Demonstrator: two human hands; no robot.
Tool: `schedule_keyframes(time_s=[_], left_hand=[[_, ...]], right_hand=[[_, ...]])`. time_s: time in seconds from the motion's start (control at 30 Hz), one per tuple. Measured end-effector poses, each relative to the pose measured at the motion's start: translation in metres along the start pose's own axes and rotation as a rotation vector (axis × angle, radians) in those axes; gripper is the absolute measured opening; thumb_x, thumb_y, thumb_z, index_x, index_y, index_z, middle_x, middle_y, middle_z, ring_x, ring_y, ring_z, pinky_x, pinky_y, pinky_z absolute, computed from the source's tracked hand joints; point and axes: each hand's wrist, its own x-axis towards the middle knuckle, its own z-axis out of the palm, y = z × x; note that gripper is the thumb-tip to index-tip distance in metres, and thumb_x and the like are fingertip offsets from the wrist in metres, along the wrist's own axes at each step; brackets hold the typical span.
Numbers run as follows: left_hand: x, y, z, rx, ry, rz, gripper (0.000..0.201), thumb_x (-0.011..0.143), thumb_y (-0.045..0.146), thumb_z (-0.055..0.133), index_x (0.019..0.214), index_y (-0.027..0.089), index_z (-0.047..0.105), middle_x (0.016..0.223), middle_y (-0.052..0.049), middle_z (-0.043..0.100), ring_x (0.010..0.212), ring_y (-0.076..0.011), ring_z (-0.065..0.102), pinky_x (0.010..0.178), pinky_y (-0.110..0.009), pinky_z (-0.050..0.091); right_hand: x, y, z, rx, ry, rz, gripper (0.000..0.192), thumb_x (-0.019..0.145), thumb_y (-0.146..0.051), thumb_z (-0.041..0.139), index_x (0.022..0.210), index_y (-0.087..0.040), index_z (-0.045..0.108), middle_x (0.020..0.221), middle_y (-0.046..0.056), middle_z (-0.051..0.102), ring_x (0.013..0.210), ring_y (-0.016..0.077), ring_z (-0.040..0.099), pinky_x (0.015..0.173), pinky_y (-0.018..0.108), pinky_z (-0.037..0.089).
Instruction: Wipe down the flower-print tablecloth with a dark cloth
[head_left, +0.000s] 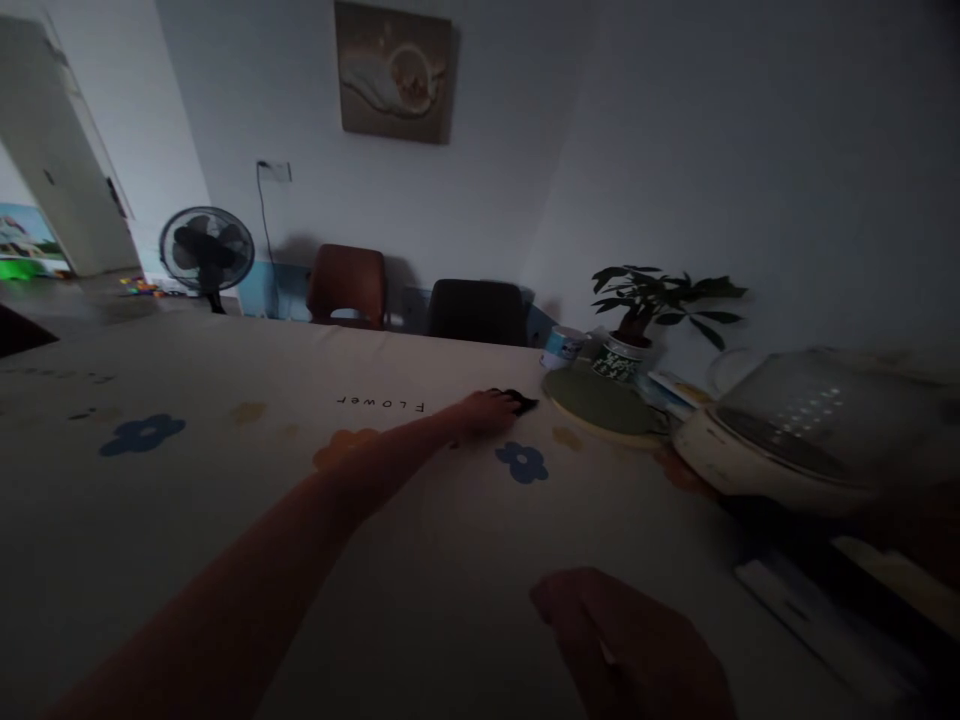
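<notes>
My left hand [484,415] is stretched far across the table, its fingers closed over a small, soft-looking black thing [525,403] lying on the tablecloth. Too little of that thing shows to tell its kind. Closer to me, my right hand [634,640] hovers over the near right part of the table with its fingers curled in, and nothing shows in it. A printed blue flower [523,462] on the white tablecloth [435,560] lies just this side of my left hand.
Right of my left hand lies a round green mat [604,402]. Behind it stand a blue and white cup [562,346] and a potted plant [626,355]. A white appliance with a clear lid [780,440] occupies the right side. Two chairs [349,285] and a fan [208,250] stand beyond the table.
</notes>
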Motion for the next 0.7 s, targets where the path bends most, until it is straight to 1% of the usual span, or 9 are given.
schedule_keyframes(time_s=[0.1,0.2,0.3,0.37,0.4,0.47,0.57,0.63,0.7], left_hand=[[-0.008,0.042,0.003,0.009,0.007,0.163,0.041,0.097,0.032,0.036,0.131,0.024,0.058,0.150,-0.006,0.045,0.139,-0.0243,0.039,0.111,-0.039,0.036],[-0.021,0.074,0.005,0.000,0.024,0.257,0.049,0.098,0.038,0.030,0.143,0.025,0.046,0.155,-0.003,0.040,0.142,-0.0222,0.034,0.113,-0.039,0.034],[-0.026,0.087,0.008,-0.014,0.031,0.248,0.053,0.099,0.043,0.026,0.149,0.028,0.037,0.156,-0.001,0.037,0.143,-0.0211,0.032,0.111,-0.041,0.036],[-0.023,0.084,0.008,-0.021,0.032,0.176,0.051,0.099,0.041,0.027,0.148,0.030,0.038,0.157,-0.002,0.036,0.143,-0.0224,0.033,0.110,-0.045,0.037],[-0.020,0.078,0.008,-0.025,0.034,0.123,0.049,0.099,0.040,0.028,0.146,0.031,0.039,0.157,-0.003,0.035,0.142,-0.0233,0.033,0.110,-0.048,0.037],[-0.014,0.059,0.006,-0.035,0.045,-0.009,0.047,0.099,0.036,0.030,0.144,0.030,0.041,0.157,-0.006,0.035,0.142,-0.0248,0.033,0.111,-0.052,0.034],[-0.018,0.012,0.001,-0.053,0.051,-0.238,0.047,0.100,0.035,0.032,0.146,0.025,0.039,0.154,-0.011,0.037,0.141,-0.0276,0.034,0.114,-0.058,0.029],[-0.035,-0.028,-0.005,-0.056,0.041,-0.386,0.050,0.099,0.040,0.039,0.146,0.021,0.039,0.152,-0.013,0.038,0.139,-0.0301,0.036,0.114,-0.060,0.028],[-0.062,-0.069,-0.012,-0.046,0.025,-0.530,0.053,0.096,0.043,0.048,0.143,0.020,0.042,0.150,-0.014,0.039,0.138,-0.0318,0.036,0.114,-0.060,0.029]], right_hand=[[-0.001,0.004,0.004,0.024,0.030,0.061,0.054,0.104,-0.038,0.031,0.062,-0.020,0.060,0.053,0.000,0.062,0.047,0.0113,0.060,0.047,0.021,0.041],[-0.001,0.006,0.006,0.038,0.048,0.113,0.054,0.103,-0.040,0.033,0.062,-0.020,0.061,0.053,0.000,0.062,0.045,0.0111,0.057,0.047,0.022,0.039],[-0.001,0.007,0.007,0.041,0.054,0.149,0.054,0.102,-0.041,0.035,0.061,-0.020,0.062,0.052,0.000,0.062,0.044,0.0109,0.055,0.047,0.022,0.038],[-0.001,0.007,0.008,0.036,0.067,0.144,0.055,0.103,-0.042,0.034,0.061,-0.019,0.062,0.052,0.000,0.062,0.044,0.0107,0.056,0.047,0.022,0.038],[-0.002,0.008,0.009,0.032,0.073,0.141,0.055,0.103,-0.043,0.034,0.061,-0.019,0.062,0.052,0.000,0.062,0.045,0.0107,0.056,0.048,0.022,0.039],[-0.002,0.009,0.011,0.027,0.077,0.143,0.056,0.103,-0.044,0.033,0.061,-0.020,0.062,0.053,0.000,0.062,0.045,0.0107,0.057,0.049,0.022,0.040],[-0.001,0.012,0.011,0.022,0.048,0.146,0.057,0.103,-0.045,0.033,0.060,-0.020,0.062,0.053,0.000,0.063,0.045,0.0108,0.058,0.048,0.021,0.041],[-0.001,0.014,0.010,0.019,0.016,0.136,0.056,0.102,-0.044,0.034,0.060,-0.020,0.062,0.053,0.000,0.063,0.044,0.0109,0.057,0.047,0.021,0.041],[0.000,0.015,0.009,0.028,-0.009,0.126,0.055,0.102,-0.043,0.035,0.060,-0.021,0.063,0.053,-0.001,0.063,0.043,0.0111,0.058,0.045,0.021,0.041]])
